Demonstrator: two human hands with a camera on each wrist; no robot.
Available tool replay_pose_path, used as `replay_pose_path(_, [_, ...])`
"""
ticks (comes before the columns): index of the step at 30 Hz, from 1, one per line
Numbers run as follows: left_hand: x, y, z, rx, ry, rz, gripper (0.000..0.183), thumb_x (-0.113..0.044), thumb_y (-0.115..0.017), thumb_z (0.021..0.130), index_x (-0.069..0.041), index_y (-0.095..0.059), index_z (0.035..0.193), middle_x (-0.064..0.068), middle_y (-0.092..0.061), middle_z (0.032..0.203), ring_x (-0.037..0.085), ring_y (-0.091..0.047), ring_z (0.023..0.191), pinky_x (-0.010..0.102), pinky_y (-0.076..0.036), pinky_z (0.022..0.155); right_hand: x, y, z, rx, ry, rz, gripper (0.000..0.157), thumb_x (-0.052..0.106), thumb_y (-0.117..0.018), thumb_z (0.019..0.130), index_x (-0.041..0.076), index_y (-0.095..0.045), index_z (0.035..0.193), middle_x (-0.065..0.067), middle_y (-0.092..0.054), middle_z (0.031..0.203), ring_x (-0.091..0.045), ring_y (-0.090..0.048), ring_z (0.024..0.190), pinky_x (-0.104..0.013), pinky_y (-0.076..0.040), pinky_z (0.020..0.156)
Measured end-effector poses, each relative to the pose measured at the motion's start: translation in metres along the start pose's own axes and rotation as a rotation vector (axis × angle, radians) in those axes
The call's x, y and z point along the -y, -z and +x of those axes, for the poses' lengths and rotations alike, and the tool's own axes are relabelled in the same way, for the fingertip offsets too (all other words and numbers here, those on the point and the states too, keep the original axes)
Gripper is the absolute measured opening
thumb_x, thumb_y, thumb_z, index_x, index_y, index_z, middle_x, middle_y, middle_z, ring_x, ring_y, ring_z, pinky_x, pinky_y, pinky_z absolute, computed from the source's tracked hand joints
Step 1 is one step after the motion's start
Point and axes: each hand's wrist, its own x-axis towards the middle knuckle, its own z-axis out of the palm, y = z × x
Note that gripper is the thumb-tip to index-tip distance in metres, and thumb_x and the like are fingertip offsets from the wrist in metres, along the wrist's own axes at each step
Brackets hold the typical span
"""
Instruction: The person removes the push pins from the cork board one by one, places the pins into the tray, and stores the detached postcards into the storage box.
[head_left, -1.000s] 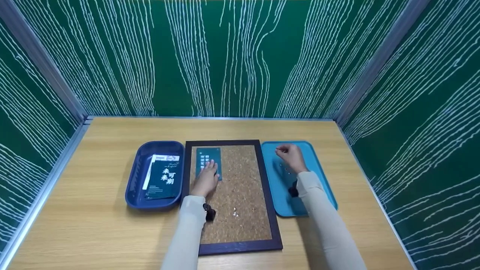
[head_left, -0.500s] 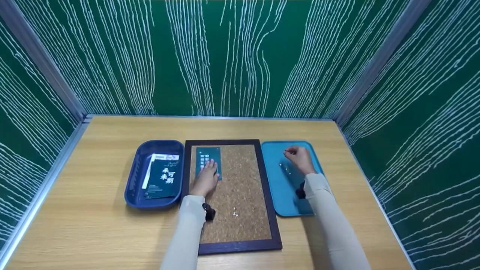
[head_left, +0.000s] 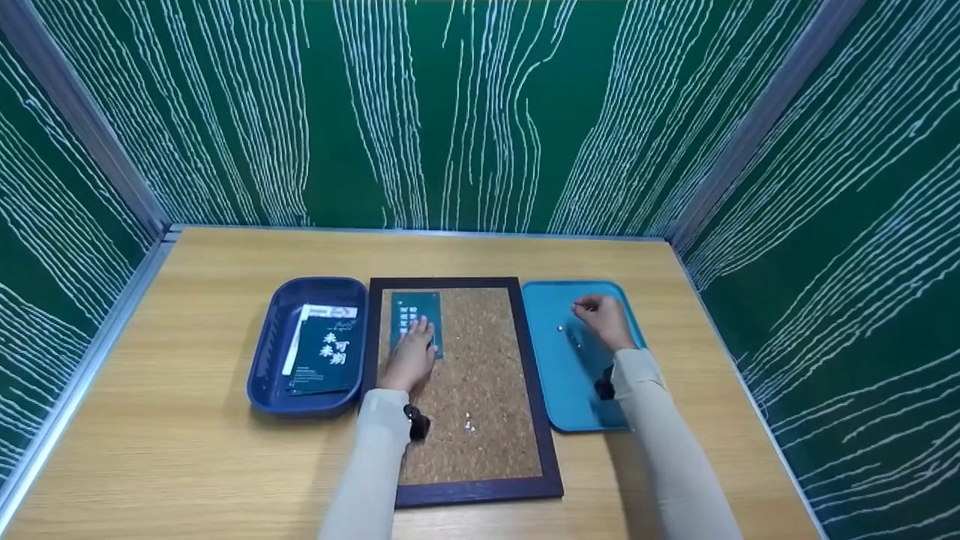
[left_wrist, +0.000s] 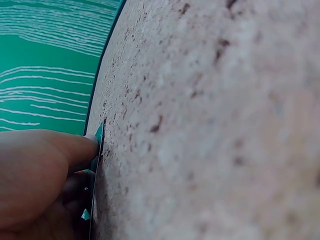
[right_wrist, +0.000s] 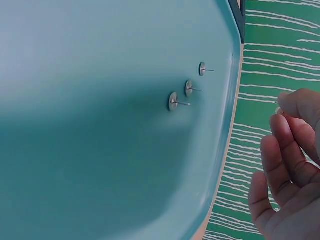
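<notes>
My left hand [head_left: 412, 356] lies with straight fingers over the lower part of a dark green card [head_left: 427, 304] with white characters, at the top left of a framed corkboard [head_left: 480, 360]. In the left wrist view the thumb [left_wrist: 80, 150] is at the card's edge. My right hand [head_left: 606, 321] is above a light blue tray [head_left: 547, 397]. Its thumb and forefinger pinch a thumbtack [right_wrist: 279, 111], mostly hidden by the fingertips. In the right wrist view, three thumbtacks [right_wrist: 173, 101] lie on the tray with their points up.
Left of the corkboard stands a dark blue basket [head_left: 259, 386] with more cards [head_left: 322, 360], green and white. A few small shiny tacks [head_left: 469, 426] show on the lower cork. Green walls with white wavy lines enclose the wooden table [head_left: 187, 465] at the back and sides.
My right hand has moved to the right over the tray, uncovering the tacks there, and then nearly stopped. My left hand stays on the card.
</notes>
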Motion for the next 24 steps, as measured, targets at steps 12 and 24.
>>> replay_pose_path(12, [0.0012,-0.0013,-0.0006,-0.010,-0.008,0.010,0.047,-0.012,-0.047,0.102,0.008,-0.038,0.144,0.022,-0.026,0.154,0.035,-0.019,0.144,0.049,-0.014,0.116,-0.0017,-0.0013,-0.0025,0.000,-0.011,-0.013,0.025,0.016,-0.060,0.097,-0.002,-0.069,0.111,-0.015,-0.068,0.105,-0.024,-0.062,0.092,-0.036,-0.053,0.078])
replay_pose_path(24, [-0.0018,0.0025,-0.0006,0.017,0.013,0.007,0.047,-0.013,-0.047,0.103,0.007,-0.038,0.145,0.021,-0.027,0.155,0.034,-0.018,0.144,0.048,-0.014,0.117,-0.0053,-0.0003,-0.0040,-0.014,0.026,-0.021,0.030,0.016,-0.059,0.098,-0.006,-0.067,0.116,-0.018,-0.066,0.107,-0.027,-0.061,0.094,-0.038,-0.051,0.078])
